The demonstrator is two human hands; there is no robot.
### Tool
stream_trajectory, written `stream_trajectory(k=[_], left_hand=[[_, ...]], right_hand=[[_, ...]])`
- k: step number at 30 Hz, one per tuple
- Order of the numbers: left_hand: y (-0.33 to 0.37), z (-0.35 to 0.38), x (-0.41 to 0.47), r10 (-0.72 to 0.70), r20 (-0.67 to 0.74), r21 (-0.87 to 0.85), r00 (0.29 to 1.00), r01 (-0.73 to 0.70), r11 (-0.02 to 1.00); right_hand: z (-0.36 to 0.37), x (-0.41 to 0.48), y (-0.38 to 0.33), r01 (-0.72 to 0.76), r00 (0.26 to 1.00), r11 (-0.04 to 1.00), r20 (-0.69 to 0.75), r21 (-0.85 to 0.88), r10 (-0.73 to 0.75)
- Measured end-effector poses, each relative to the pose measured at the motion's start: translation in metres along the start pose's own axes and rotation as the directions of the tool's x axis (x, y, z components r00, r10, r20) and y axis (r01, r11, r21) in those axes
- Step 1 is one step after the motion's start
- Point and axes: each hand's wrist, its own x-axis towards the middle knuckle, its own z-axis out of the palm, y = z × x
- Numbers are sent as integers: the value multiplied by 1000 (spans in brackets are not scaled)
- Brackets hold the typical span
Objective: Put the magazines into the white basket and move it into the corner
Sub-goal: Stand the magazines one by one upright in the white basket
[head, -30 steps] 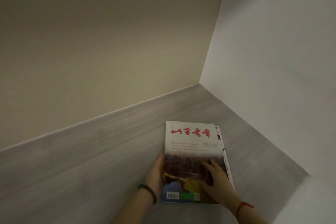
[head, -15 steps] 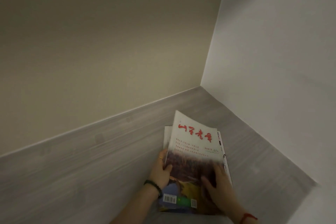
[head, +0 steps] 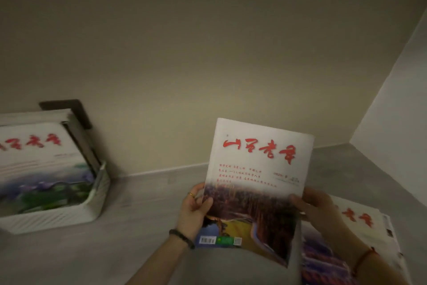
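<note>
- Left hand and right hand: each grip pinches 1 side of the raised magazine.
- White basket at left holds magazines.
- Remaining stack lies on the floor.

Beige wall meeting white wall at a corner; grey wood-grain floor; dim light.

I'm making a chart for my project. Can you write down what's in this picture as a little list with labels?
Held item: white magazine with red brush lettering, lifted off the floor
Left hand: grips its left edge
Right hand: grips its right edge
Container: white ribbed basket at left, by the wall, already holding magazines
Still to go: loose magazines on the grey wood-look floor under the right arm
Corner: at far right, nothing there
</note>
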Motion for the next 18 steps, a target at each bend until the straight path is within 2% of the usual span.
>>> stream_trajectory(k=[3, 6, 10, 15, 18], left_hand=[[31, -79, -10, 92, -180, 107, 979, -73, 992], [67, -163, -22, 203, -390, 258, 898, -105, 960], [119, -266, -35, 302, -498, 402, 813, -91, 911], [165, -361, -34, 335, -636, 391, 695, -83, 916], [176, -398, -26, 291, -676, 361, 677, -40, 932]], right_hand=[[82, -8, -31, 48, 993, 999, 109, 13, -49], [170, -17, -61, 106, 976, 994, 190, 28, -110], [283, -24, -98, 258, 944, 965, 199, 50, -263], [395, -26, -132, 377, 911, 921, 139, 101, -389], [439, -22, -140, 367, 916, 925, 136, 94, -377]])
